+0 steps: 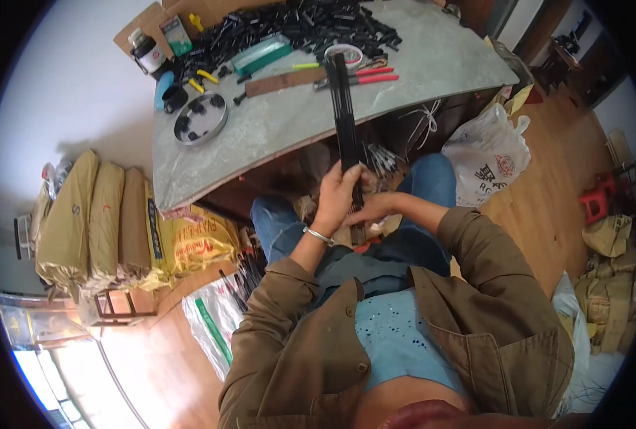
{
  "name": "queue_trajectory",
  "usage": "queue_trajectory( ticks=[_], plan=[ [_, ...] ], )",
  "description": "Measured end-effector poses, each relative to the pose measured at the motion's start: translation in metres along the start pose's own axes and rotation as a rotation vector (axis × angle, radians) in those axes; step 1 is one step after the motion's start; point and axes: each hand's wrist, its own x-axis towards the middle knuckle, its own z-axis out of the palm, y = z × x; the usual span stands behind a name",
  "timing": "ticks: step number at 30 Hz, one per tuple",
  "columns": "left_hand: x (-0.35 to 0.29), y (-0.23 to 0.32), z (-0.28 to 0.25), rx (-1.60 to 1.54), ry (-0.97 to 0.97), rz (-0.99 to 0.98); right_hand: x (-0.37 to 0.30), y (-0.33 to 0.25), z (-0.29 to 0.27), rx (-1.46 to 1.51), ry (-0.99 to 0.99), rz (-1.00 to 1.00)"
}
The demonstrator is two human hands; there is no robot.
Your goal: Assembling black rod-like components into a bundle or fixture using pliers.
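A long bundle of thin black rods (344, 118) stands tilted in front of me, its far end reaching over the table's near edge. My left hand (338, 191), with a bangle at the wrist, is closed round its lower half. Lower down, my right hand (374, 209) comes in from the right, its fingers closed at the bundle's bottom end. Pliers with red handles (375, 76) lie on the table (275, 132) beside the bundle's top. A brown flat bar (282, 83) lies left of them, and a small round white tub (344, 53) sits just behind.
Small black parts (289, 28) heap along the table's back. A round metal tray (201, 118), a bottle (146, 51) and a green box (262, 56) stand at left. Wrapped packages (71, 222) and a yellow sack (204, 239) are left of the table; a white plastic bag (486, 154) is right.
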Motion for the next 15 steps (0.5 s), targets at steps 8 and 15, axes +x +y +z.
queue_trajectory(
  ticks=[8, 15],
  plan=[
    [-0.06, 0.007, 0.014, -0.115, 0.087, -0.021, -0.001, 0.034, 0.038, -0.25, -0.048, 0.014],
    [-0.054, 0.039, 0.017, 0.404, 0.006, -0.004, 0.001, 0.041, 0.05, -0.067, -0.359, 0.047]
  ],
)
